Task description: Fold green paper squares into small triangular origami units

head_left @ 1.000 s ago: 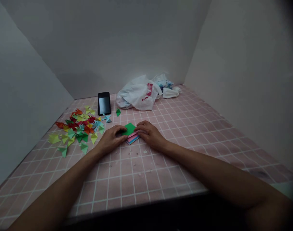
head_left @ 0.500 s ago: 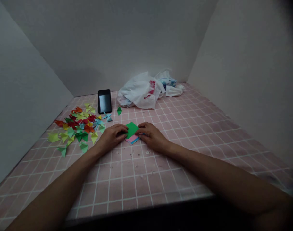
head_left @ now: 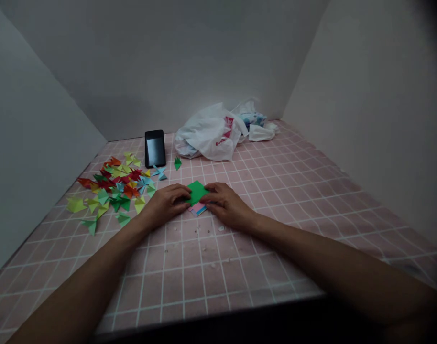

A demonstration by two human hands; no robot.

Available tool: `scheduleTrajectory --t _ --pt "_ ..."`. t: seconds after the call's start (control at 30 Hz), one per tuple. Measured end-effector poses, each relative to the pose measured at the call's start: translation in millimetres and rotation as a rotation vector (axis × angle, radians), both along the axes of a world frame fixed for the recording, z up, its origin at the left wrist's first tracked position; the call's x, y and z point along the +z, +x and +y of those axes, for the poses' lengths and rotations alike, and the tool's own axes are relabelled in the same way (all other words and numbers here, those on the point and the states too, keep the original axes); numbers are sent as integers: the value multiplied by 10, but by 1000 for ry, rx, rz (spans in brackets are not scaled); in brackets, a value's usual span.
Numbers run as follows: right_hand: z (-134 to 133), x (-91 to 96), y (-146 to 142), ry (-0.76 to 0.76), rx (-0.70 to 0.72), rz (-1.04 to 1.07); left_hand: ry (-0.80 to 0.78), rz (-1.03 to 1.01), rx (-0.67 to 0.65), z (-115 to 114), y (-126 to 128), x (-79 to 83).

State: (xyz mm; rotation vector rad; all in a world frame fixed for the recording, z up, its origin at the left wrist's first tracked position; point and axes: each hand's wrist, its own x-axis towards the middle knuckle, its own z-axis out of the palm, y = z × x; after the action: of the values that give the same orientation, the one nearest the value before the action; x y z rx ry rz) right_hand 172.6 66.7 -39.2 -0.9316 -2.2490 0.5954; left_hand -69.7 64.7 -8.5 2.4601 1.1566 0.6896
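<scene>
A green paper sheet [head_left: 196, 191] lies on top of a small stack of pink and blue sheets [head_left: 197, 209] in the middle of the pink checked table [head_left: 211, 258]. My left hand [head_left: 165, 205] rests on the sheet's left edge with fingers curled over it. My right hand [head_left: 225, 202] presses on its right edge, fingers bent and together. Both hands hide the sides of the stack.
A heap of folded paper triangles [head_left: 113, 188] in red, yellow, green and blue lies at the left. A black phone [head_left: 155, 148] stands propped behind it. A white plastic bag [head_left: 213, 131] sits at the back. Grey walls close in three sides.
Both hands have drawn closer together over the green sheet, covering more of the pink and blue stack. The view has tilted slightly upward.
</scene>
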Motion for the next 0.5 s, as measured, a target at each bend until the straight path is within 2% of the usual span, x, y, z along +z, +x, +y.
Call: scheduleTrajectory --t 0.33,0.5 --pt "0 -10 -4 -33 6 26 43 -2 40 6 47 -34" --pt "-51 52 -1 -32 -47 161 -5 -168 165 -14 87 -26"
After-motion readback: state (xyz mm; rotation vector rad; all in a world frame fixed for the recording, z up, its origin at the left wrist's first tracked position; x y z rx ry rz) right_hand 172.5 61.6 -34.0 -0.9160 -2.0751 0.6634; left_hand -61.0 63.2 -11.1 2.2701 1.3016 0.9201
